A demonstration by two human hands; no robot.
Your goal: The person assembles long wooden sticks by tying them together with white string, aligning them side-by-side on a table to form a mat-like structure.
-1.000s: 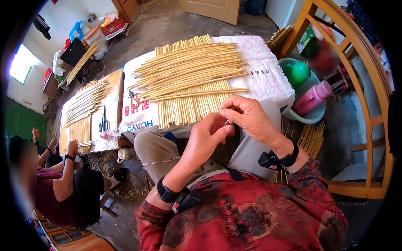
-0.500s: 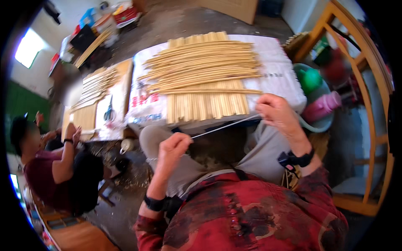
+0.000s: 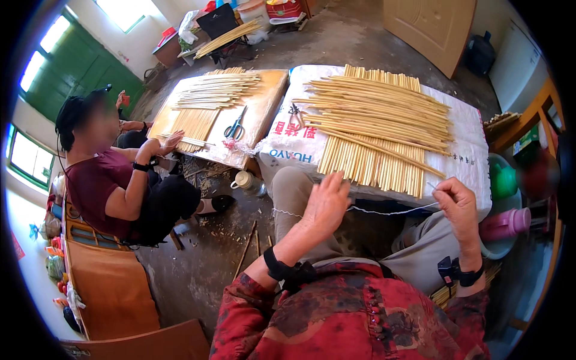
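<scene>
My right hand (image 3: 457,204) is closed in a pinch on a white string (image 3: 393,212) at the right front of the table. A short thin pale tip shows at its fingertips; I cannot tell if it is a needle or the string's end. The string hangs slack leftward, passes behind my left hand (image 3: 326,207) and comes out beyond it over my knee. My left hand has its fingers stretched out, slightly blurred, near the front edge of a mat of upright straw-coloured sticks (image 3: 372,168). Across that mat lies a pile of long loose sticks (image 3: 384,111).
Small dark-handled scissors (image 3: 296,117) lie left of the sticks on the white table cover (image 3: 288,153). A second table (image 3: 264,102) holds more sticks and blue scissors (image 3: 235,127); a co-worker (image 3: 114,174) sits there. At right stands a basin (image 3: 497,246) with a pink thermos (image 3: 505,224).
The view has swung left. The string, earlier taut between both pinched hands, now sags. My left hand has opened its fingers and moved up toward the mat's front edge.
</scene>
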